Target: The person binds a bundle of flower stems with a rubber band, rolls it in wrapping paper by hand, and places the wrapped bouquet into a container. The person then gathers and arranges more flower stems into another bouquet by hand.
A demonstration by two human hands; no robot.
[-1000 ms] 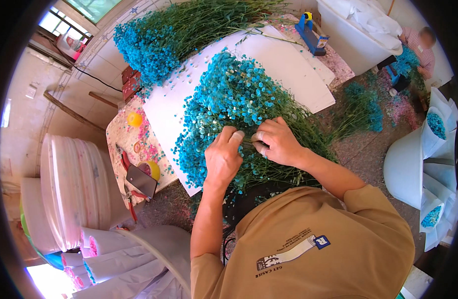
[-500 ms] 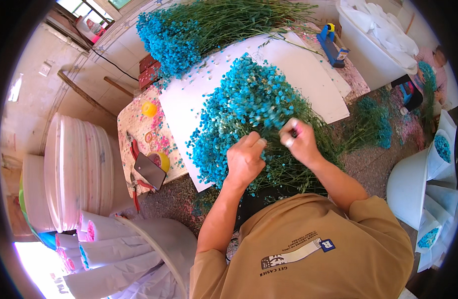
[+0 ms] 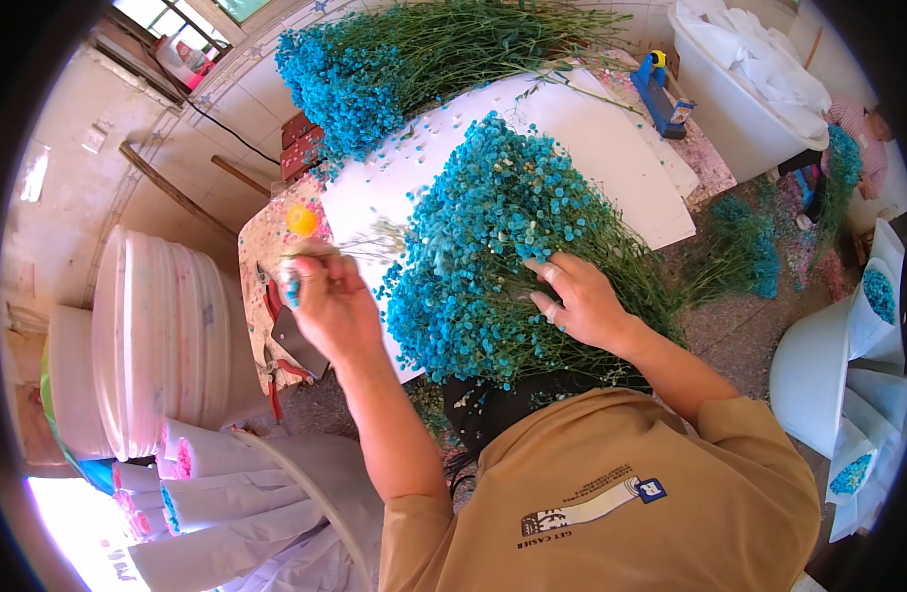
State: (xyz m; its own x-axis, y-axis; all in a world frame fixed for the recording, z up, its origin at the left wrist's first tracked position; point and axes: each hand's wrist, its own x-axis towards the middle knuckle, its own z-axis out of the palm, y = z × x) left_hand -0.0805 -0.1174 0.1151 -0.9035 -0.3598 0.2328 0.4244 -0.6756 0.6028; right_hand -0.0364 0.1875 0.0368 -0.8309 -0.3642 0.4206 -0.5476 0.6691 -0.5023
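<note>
Bunch (image 3: 503, 266) at frame centre pinned flat under my right hand (image 3: 581, 301); my left hand (image 3: 330, 301) pinches a pale sprig (image 3: 360, 247) clear, left of centre.

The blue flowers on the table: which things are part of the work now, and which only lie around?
In use:
- blue flower bunch under right hand
- thin sprig pinched in left hand

Lying about:
- second flower pile
- red-handled shears
- blue tape dispenser
- white tub
</note>
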